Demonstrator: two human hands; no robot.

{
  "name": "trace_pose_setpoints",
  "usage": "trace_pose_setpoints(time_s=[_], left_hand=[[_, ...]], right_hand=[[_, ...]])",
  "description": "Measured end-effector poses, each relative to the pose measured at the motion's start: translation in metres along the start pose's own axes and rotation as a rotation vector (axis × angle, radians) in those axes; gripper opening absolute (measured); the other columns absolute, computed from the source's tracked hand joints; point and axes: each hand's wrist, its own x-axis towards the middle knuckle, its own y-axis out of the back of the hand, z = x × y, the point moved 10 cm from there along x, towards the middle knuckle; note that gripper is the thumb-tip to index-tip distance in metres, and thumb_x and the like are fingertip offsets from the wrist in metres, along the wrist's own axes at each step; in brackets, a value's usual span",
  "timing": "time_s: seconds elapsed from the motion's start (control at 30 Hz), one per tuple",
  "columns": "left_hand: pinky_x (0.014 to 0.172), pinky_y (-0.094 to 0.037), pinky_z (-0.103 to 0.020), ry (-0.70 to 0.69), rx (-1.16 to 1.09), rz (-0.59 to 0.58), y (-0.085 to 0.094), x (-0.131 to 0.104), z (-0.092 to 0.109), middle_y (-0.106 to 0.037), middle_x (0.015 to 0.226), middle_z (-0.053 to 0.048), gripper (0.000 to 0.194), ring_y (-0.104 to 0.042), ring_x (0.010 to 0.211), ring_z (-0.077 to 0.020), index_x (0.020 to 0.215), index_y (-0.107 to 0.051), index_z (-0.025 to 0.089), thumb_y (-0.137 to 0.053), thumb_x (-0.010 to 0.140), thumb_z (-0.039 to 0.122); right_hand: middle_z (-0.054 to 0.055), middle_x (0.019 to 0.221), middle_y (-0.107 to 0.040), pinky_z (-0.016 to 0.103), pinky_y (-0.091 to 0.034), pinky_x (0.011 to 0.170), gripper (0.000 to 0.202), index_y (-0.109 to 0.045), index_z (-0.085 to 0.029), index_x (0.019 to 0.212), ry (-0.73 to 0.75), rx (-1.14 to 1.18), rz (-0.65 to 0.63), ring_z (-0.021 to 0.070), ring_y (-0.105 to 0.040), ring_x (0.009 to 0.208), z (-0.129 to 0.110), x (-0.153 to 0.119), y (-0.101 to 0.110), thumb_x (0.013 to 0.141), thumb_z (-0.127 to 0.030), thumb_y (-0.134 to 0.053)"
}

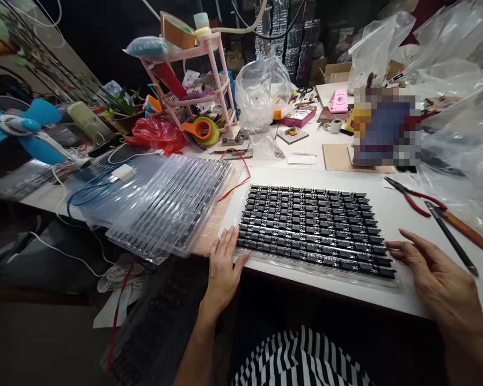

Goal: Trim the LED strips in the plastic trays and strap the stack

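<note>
Before me a clear plastic tray [293, 258] lies on the white work surface, filled with rows of small black electronic parts [312, 228]. My left hand [223, 262] rests at its left front corner, fingers stretched out flat and thumb apart, touching the edge. On the other side my right hand [438, 271] is beside the right front corner, its fingers extended and spread. Whether its fingertips touch the tray or stop just short, I cannot tell. Neither hand grips anything that I can see.
A stack of clear trays [173, 203] lies left. Red-handled pliers [418, 197], a black pen-like tool [453, 241] and an orange-handled tool [469, 230] lie right. A pink rack [219, 80], a blue fan [24, 126] and plastic bags [261, 88] stand behind.
</note>
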Motion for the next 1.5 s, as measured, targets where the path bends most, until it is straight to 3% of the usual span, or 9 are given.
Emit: trace_pose_setpoints(time_s=[0.3,0.53,0.7,0.83,0.97,1.23,1.43,1.5], left_hand=[[0.113,-0.025,-0.046,0.026,-0.035,0.031,0.004,-0.001,0.0,-0.04,0.146,-0.01,0.058,-0.031,0.138,-0.0223,0.146,-0.024,0.023,-0.046,0.094,0.035],[0.111,-0.03,-0.045,0.163,-0.15,0.103,0.011,-0.001,-0.013,-0.05,0.138,-0.007,0.067,-0.038,0.134,-0.0244,0.142,-0.035,0.026,-0.063,0.083,0.041],[0.109,-0.03,-0.05,0.173,-0.164,0.021,0.011,0.011,-0.015,-0.045,0.142,-0.01,0.074,-0.034,0.136,-0.0297,0.142,-0.035,0.027,-0.069,0.077,0.041],[0.108,-0.031,-0.05,0.137,-0.132,-0.023,0.01,0.017,-0.014,-0.044,0.143,-0.011,0.076,-0.036,0.135,-0.0299,0.142,-0.034,0.027,-0.071,0.076,0.037],[0.105,-0.035,-0.05,0.113,-0.091,0.033,0.011,0.017,-0.016,-0.048,0.139,-0.011,0.07,-0.041,0.131,-0.0298,0.14,-0.038,0.025,-0.069,0.078,0.036],[0.105,-0.037,-0.048,0.033,-0.086,0.054,0.015,0.011,-0.013,-0.053,0.135,-0.008,0.068,-0.049,0.125,-0.0279,0.138,-0.041,0.026,-0.064,0.079,0.049],[0.105,-0.04,-0.047,0.1,-0.144,0.02,0.021,0.0,-0.025,-0.056,0.133,-0.004,0.064,-0.049,0.124,-0.0288,0.134,-0.048,0.029,-0.063,0.077,0.053],[0.105,-0.041,-0.045,0.117,-0.188,0.034,0.034,-0.001,-0.029,-0.057,0.131,-0.002,0.057,-0.052,0.122,-0.0278,0.133,-0.049,0.031,-0.06,0.08,0.051]], right_hand=[[0.004,0.102,-0.071,0.042,-0.044,0.102,0.052,-0.059,-0.033,0.122,0.011,-0.034,-0.021,0.0256,-0.066,0.1,0.003,0.0,-0.002,0.076,-0.056,-0.055],[0.001,0.096,-0.073,0.04,-0.045,0.101,0.051,-0.062,-0.035,0.117,-0.035,-0.018,0.009,0.0238,-0.065,0.101,-0.001,-0.005,0.004,0.073,-0.06,-0.056],[0.0,0.1,-0.072,0.044,-0.049,0.094,0.053,-0.06,-0.037,0.119,-0.002,-0.066,0.005,0.0263,-0.065,0.101,0.0,-0.004,0.005,0.073,-0.063,-0.054],[0.005,0.102,-0.071,0.045,-0.054,0.081,0.059,-0.056,-0.033,0.126,0.156,-0.225,0.034,0.0292,-0.065,0.095,-0.013,-0.006,0.002,0.078,-0.065,-0.047],[0.008,0.099,-0.07,0.042,-0.051,0.088,0.057,-0.055,-0.027,0.13,0.355,-0.288,0.094,0.0267,-0.064,0.09,-0.036,-0.018,0.0,0.084,-0.059,-0.043],[0.005,0.102,-0.071,0.041,-0.049,0.094,0.05,-0.06,-0.027,0.122,0.159,0.027,-0.003,0.0251,-0.065,0.101,-0.01,-0.017,0.002,0.082,-0.057,-0.053],[0.006,0.088,-0.073,0.042,-0.047,0.097,0.044,-0.066,-0.02,0.109,0.003,0.177,0.096,0.0234,-0.067,0.095,0.007,-0.015,0.008,0.085,-0.053,-0.051],[0.007,0.09,-0.073,0.043,-0.049,0.095,0.043,-0.066,-0.018,0.109,0.028,0.174,0.099,0.0237,-0.067,0.093,0.004,-0.014,0.008,0.086,-0.052,-0.051]])
